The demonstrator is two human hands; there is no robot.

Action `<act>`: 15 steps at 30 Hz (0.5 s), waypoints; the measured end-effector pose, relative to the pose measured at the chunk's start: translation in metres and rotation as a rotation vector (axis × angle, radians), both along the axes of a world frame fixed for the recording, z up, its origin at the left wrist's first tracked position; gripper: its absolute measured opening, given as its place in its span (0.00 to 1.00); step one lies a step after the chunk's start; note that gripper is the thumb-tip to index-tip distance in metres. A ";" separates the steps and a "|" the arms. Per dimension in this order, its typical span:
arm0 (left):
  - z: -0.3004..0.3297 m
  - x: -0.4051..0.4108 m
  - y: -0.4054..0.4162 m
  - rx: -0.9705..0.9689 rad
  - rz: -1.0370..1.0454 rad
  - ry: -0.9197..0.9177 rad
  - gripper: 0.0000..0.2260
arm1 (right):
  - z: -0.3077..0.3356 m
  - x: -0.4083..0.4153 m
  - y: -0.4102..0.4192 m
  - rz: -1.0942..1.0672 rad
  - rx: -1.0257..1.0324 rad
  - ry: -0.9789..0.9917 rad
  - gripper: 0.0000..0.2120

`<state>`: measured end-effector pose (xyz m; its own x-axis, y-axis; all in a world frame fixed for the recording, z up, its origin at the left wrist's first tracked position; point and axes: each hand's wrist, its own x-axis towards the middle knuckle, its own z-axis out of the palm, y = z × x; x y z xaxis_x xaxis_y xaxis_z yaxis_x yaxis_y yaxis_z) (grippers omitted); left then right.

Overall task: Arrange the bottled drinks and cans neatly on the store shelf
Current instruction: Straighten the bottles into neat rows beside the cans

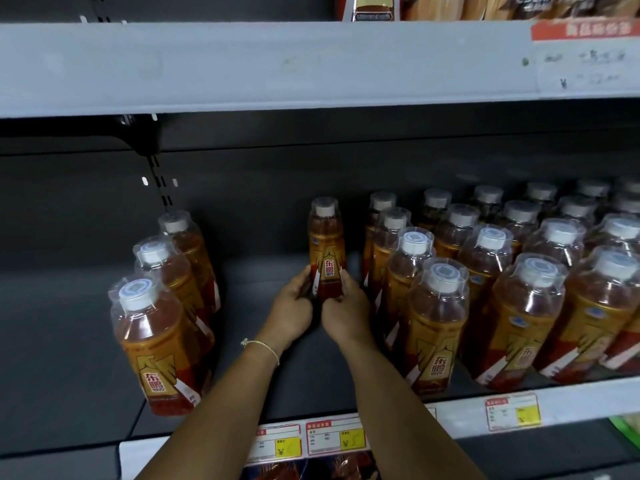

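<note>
At 6 o'clock, nearest the camera, price tags [336, 438] sit on the shelf edge [571, 400], with another tag [513, 412] toward 4 o'clock. Both forearms reach up from the bottom; the left wrist wears a thin bracelet [261, 347]. At centre, the left hand [292, 308] and right hand [344, 306] both curl around the lower part of 1 bottle [326, 247], which stands upright with its base hidden by the fingers. It is apart from the other drinks, in the gap between 2 groups. At 9 o'clock, a row of 3 bottles [157, 344] runs front to back. From 3 to 4 o'clock, the packed rows [485, 282] stand close together, caps touching or nearly so, reaching back to the dark rear panel [259, 174]. At 12 o'clock, the upper shelf [277, 64] carries blurred packages [450, 6].
</note>
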<state>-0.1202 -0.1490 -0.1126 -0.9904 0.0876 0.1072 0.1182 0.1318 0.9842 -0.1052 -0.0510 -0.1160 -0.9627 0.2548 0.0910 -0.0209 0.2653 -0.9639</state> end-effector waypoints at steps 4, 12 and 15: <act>-0.005 -0.001 0.000 -0.035 0.009 0.038 0.31 | -0.002 -0.004 0.000 0.058 0.049 -0.023 0.32; -0.009 -0.011 -0.006 -0.057 0.024 0.025 0.33 | -0.008 -0.009 0.001 0.112 0.033 -0.011 0.34; -0.008 -0.009 -0.006 -0.086 0.028 0.021 0.31 | -0.007 -0.008 0.001 0.112 0.025 0.000 0.33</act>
<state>-0.1287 -0.1550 -0.1208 -0.9902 0.0696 0.1210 0.1335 0.2196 0.9664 -0.1131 -0.0497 -0.1231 -0.9851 0.1428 0.0961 -0.0520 0.2851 -0.9571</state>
